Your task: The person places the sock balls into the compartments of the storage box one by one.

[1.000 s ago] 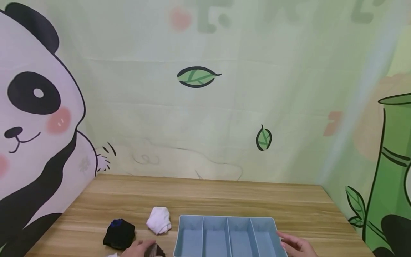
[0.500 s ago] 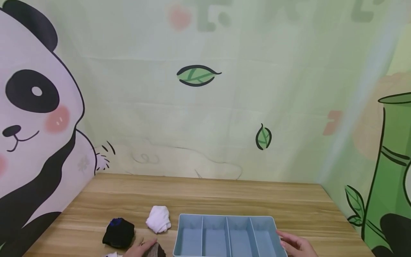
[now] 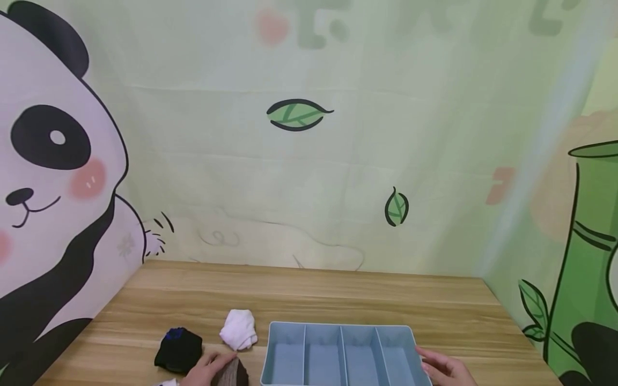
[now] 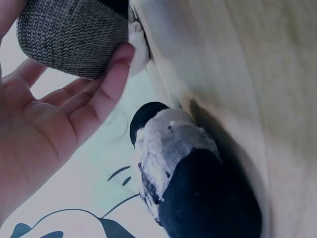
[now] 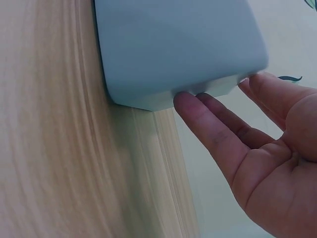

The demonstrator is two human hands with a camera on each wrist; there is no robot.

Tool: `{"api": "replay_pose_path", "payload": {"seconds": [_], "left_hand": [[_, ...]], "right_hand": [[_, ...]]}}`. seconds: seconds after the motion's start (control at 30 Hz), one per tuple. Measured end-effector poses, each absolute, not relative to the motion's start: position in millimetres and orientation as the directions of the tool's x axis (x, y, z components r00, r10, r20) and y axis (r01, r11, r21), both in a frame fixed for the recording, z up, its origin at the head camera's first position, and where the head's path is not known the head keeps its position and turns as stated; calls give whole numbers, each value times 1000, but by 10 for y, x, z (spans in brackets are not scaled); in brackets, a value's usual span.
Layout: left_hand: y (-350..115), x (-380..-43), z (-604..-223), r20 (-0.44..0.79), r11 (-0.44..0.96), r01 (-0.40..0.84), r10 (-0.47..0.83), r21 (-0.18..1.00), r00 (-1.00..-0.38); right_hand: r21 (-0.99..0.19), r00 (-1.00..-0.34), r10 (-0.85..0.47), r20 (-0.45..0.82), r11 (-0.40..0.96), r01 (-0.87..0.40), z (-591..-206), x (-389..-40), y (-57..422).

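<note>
My left hand (image 3: 205,371) is around a grey-brown knitted, rolled-up sock (image 3: 233,373) at the bottom of the head view. In the left wrist view, its bent fingers hold this sock (image 4: 74,42) from below, with part of the thumb at the upper left. A light blue tray (image 3: 340,325) with several compartments stands just right of it. My right hand (image 3: 446,370) touches the tray's right end. In the right wrist view, nearly straight fingers (image 5: 213,131) rest against the tray's outer wall (image 5: 178,44).
Left of the tray lie a black rolled sock (image 3: 178,352) and a white one (image 3: 238,329). A whitish bundle (image 3: 167,383) is cut off by the bottom edge. A black-and-white rolled sock (image 4: 198,183) sits near my left hand. A printed backdrop (image 3: 314,187) rises behind the wooden table (image 3: 309,292).
My left hand has shifted slightly up into view on the grey-brown sock, which now stands a little higher. The right hand and the tray have not visibly moved.
</note>
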State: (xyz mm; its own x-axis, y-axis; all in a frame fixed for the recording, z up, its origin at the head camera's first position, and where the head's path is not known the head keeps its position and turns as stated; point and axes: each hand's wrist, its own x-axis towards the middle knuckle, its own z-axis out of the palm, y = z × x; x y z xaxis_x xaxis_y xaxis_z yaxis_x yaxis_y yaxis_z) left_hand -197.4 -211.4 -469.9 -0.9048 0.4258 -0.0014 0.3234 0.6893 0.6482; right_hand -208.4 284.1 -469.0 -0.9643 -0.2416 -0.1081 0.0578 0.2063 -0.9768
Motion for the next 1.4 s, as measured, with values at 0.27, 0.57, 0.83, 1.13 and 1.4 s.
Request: {"api": "replay_pose_path", "payload": {"seconds": [0.27, 0.57, 0.83, 1.13, 1.4], "left_hand": [[-2050, -1906, -4548, 43, 724, 265, 309, 637, -950], [-1948, -1825, -4399, 269, 716, 362, 247, 597, -931], [-1781, -1828, -4320, 343, 648, 427, 260, 631, -903], [-1680, -1898, -4307, 335, 605, 465, 322, 647, -885], [-1638, -1890, -4255, 312, 648, 433, 300, 627, -901]], "right_hand": [[-973, -966, -242, -96, 228, 39, -4690, -2076, 2845], [-971, -967, -233, -105, 236, 48, -4683, -2074, 2844], [-970, -964, -237, -123, 232, 66, -4657, -2059, 2836], [-982, -957, -263, -120, 175, 75, -4628, -2036, 2825], [-984, -953, -273, -129, 151, 90, -4643, -2051, 2835]]}}
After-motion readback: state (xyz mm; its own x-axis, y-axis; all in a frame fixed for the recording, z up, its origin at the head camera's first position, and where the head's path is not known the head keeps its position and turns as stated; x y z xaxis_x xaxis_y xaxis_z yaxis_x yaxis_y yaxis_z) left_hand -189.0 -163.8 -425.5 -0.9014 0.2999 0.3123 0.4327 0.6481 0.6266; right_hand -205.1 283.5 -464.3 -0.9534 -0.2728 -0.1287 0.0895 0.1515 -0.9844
